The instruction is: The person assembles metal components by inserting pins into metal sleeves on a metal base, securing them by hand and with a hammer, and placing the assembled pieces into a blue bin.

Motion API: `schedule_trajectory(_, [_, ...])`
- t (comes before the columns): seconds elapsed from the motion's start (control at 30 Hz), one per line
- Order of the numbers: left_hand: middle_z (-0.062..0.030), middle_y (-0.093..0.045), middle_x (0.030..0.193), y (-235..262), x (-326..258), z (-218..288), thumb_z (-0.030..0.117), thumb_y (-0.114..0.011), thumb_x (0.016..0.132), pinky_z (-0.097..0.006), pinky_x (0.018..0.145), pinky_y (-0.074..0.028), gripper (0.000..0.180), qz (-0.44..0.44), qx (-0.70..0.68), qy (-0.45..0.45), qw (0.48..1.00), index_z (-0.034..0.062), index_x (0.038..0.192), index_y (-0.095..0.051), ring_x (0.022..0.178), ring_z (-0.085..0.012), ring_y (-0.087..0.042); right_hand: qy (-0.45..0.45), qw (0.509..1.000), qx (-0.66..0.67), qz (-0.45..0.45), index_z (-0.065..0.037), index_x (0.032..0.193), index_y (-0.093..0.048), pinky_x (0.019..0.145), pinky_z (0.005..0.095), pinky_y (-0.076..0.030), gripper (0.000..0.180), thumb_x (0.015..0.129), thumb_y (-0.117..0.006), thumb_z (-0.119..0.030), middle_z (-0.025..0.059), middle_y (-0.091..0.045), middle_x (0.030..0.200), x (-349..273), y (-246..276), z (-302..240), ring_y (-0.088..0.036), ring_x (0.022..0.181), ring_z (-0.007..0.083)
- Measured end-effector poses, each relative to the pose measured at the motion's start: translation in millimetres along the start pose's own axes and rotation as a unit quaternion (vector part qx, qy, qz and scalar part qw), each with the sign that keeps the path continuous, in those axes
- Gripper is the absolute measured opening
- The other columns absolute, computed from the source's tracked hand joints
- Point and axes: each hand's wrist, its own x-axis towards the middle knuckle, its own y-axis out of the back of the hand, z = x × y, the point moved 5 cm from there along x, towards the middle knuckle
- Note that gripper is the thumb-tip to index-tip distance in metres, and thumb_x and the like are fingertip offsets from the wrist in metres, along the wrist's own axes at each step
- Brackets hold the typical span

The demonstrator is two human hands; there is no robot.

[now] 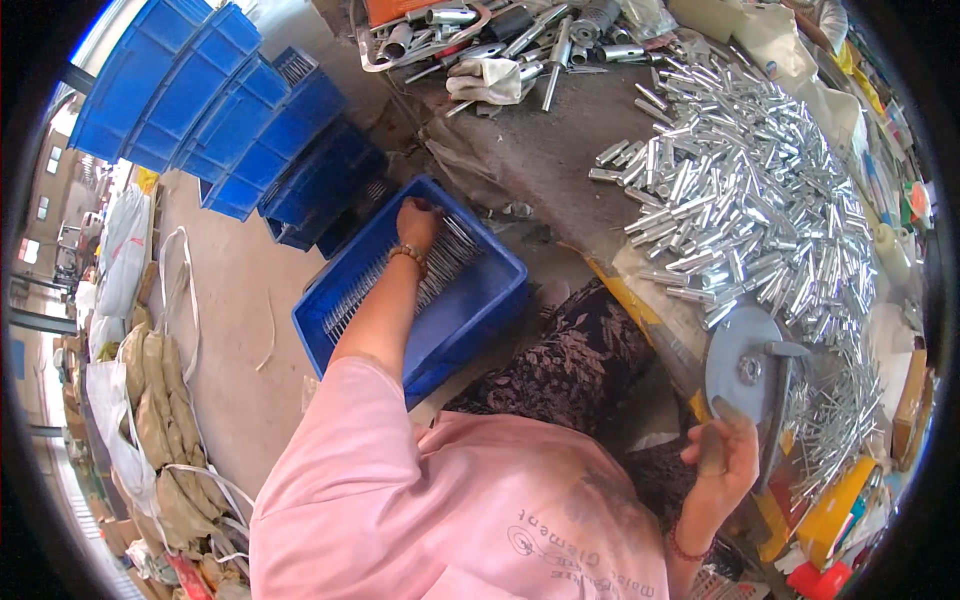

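Observation:
My left hand (418,224) reaches into a blue plastic crate (470,335), at the far end of its contents. Its fingers are curled down, and whatever they grip is hidden beneath them. Thin metal rods (440,262) lie side by side in rows inside that crate. On the right, my right hand (722,455) is raised just in front of a round grey metal disc (742,368). Its fingers are bent but apart, with dark coverings or stains on some of them, and I see nothing held there.
A large heap of shiny metal tubes (740,190) covers the worktable (560,150), with thin metal pins (840,420) nearer me. Sockets and tools (500,45) lie at its far end. Stacked blue crates (215,95) stand far left; sacks (155,420) line the left side.

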Motion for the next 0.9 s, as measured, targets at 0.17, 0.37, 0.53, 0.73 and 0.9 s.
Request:
schedule_trajectory(0.17, [-0.0182, -0.080, 0.115, 12, 18, -42, 0.031, -0.082, 0.099, -0.042, 0.093, -0.059, 0.044, 0.019, -0.110, -0.075, 0.991, -0.0003, 0.128, -0.074, 0.103, -0.0319, -0.078, 0.000, 0.999, 0.020, -0.038, 0.006, 0.127, -0.069, 0.065, 0.0258, -0.057, 0.022, 0.106, -0.069, 0.001, 0.0091, -0.074, 0.105, 2, 6, -3, -0.072, 0.085, 0.0143])
schedule_trajectory(0.37, [-0.0031, -0.072, 0.093, 63, -77, 100, 0.027, -0.068, 0.111, -0.028, 0.069, -0.053, 0.027, 0.007, -0.286, -0.172, 0.943, 0.0009, 0.113, -0.075, 0.073, -0.0120, -0.066, 0.029, 0.997, 0.049, -0.055, 0.006, 0.121, -0.074, 0.067, 0.0240, -0.056, 0.020, 0.102, -0.067, 0.005, 0.0086, -0.076, 0.098, 6, -2, -3, -0.072, 0.077, 0.0099])
schedule_trajectory(0.53, [-0.0017, -0.070, 0.091, 99, -246, 256, 0.014, -0.079, 0.102, -0.026, 0.065, -0.049, 0.010, -0.067, -0.228, -0.483, 0.843, 0.0058, 0.106, -0.076, 0.071, -0.0100, -0.060, 0.047, 0.995, 0.014, -0.084, 0.003, 0.124, -0.076, 0.069, 0.0248, -0.056, 0.025, 0.100, -0.070, 0.005, 0.0077, -0.076, 0.098, 7, -4, -8, -0.073, 0.079, 0.0112])
schedule_trajectory(0.73, [-0.0098, -0.067, 0.099, 67, -301, 312, 0.005, -0.084, 0.088, -0.040, 0.081, -0.055, 0.015, -0.111, -0.011, -0.603, 0.790, 0.0070, 0.101, -0.075, 0.093, -0.0323, -0.068, 0.171, 0.981, -0.045, -0.076, -0.003, 0.117, -0.080, 0.069, 0.0318, -0.057, 0.026, 0.094, -0.074, 0.006, 0.0142, -0.076, 0.098, -4, 9, -32, -0.074, 0.079, 0.0239])
schedule_trajectory(0.9, [-0.0098, -0.063, 0.099, 58, -287, 311, 0.002, -0.082, 0.089, -0.039, 0.081, -0.053, 0.015, -0.177, -0.059, -0.569, 0.801, 0.0046, 0.101, -0.074, 0.092, -0.0294, -0.066, 0.222, 0.965, -0.138, 0.020, -0.004, 0.110, -0.079, 0.068, 0.0351, -0.058, 0.019, 0.092, -0.078, 0.002, 0.0138, -0.074, 0.097, -14, 62, -48, -0.072, 0.075, 0.0288])
